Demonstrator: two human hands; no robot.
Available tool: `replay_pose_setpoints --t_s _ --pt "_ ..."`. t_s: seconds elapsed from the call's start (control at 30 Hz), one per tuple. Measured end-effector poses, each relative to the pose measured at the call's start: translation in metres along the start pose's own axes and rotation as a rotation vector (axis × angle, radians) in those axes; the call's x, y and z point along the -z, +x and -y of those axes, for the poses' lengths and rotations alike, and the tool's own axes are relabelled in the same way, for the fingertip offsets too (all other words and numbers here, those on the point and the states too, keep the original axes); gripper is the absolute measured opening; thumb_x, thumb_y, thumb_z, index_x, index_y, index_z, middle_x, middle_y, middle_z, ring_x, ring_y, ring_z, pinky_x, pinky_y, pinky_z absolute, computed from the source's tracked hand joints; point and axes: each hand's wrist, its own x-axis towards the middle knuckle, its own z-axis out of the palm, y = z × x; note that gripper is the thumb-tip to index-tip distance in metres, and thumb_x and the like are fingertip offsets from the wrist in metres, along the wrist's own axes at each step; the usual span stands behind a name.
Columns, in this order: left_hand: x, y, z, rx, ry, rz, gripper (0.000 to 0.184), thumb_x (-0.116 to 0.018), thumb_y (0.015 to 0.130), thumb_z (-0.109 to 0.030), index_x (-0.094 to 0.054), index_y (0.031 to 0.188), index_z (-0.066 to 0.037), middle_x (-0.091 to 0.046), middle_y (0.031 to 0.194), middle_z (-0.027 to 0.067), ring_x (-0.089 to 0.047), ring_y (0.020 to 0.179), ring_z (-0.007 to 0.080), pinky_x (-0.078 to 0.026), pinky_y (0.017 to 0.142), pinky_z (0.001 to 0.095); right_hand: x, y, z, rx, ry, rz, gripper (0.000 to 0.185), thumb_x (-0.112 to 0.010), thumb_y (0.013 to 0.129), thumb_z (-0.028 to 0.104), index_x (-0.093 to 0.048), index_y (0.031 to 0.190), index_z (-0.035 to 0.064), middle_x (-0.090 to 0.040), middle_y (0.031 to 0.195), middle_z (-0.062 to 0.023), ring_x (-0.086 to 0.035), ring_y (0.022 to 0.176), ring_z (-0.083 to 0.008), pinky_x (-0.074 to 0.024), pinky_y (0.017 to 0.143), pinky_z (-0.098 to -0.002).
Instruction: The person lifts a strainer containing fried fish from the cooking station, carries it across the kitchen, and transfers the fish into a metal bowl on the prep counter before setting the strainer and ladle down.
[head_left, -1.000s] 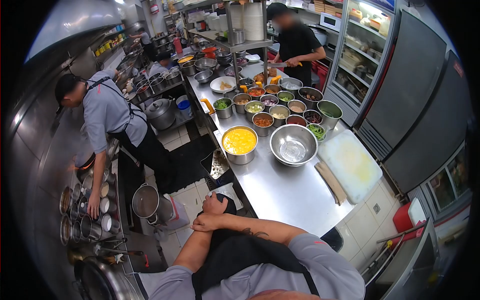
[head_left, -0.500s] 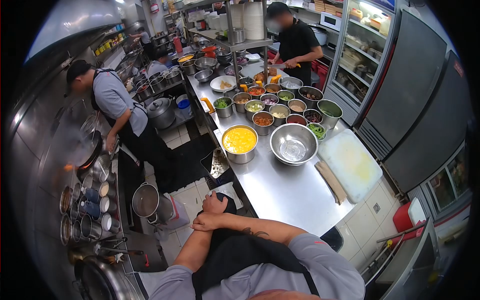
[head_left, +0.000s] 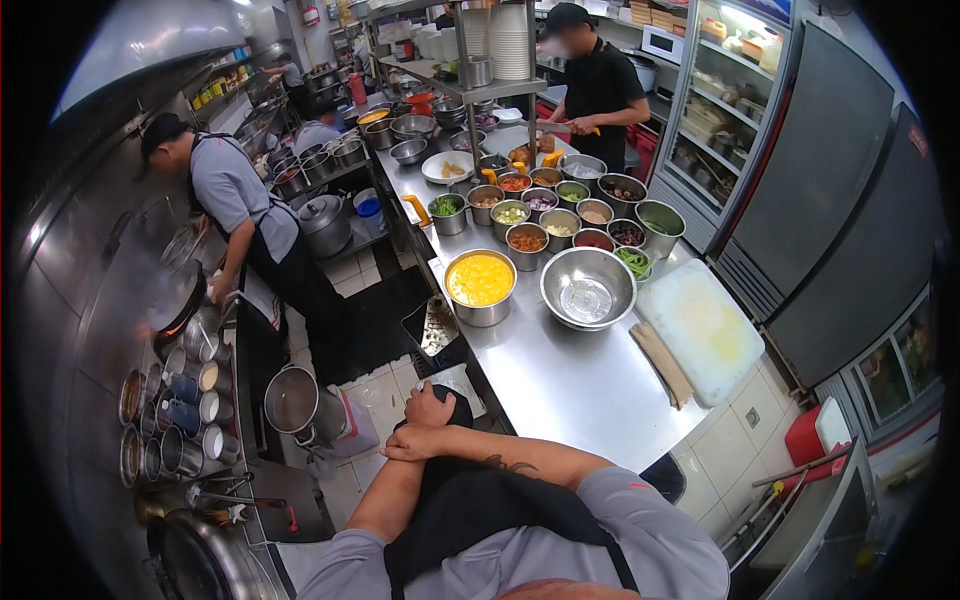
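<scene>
At the far left, a dark pan is held over the stove by a person in a grey shirt, with steel containers grouped beside it. A large pot is set further right. At lower centre, the left forearm is clasped near the wrist by the right hand, its fingers curved over it; whether the fingers of the left hand are closed cannot be told. On the steel counter, apart from both hands, a pot of yellow liquid, filled containers and a steel bowl are arranged. Behind, a knife is held by a person in black. A brown cloth is laid beside a white board
</scene>
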Motion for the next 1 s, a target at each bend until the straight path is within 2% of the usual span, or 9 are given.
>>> replay_pose_setpoints --t_s 1.0 --pt "0.0063 -0.0036 -0.0034 0.006 -0.004 -0.003 0.061 -0.065 0.076 -0.047 -0.058 0.119 -0.005 -0.060 0.103 0.0267 -0.062 0.094 0.0461 -0.052 0.079 0.0534 -0.0085 0.0038 -0.0079 -0.013 -0.013 -0.029 0.049 -0.044 0.097 0.040 -0.067 0.088 -0.0026 -0.067 0.084 -0.0253 -0.064 0.080 -0.0430 -0.0499 0.077 -0.0474"
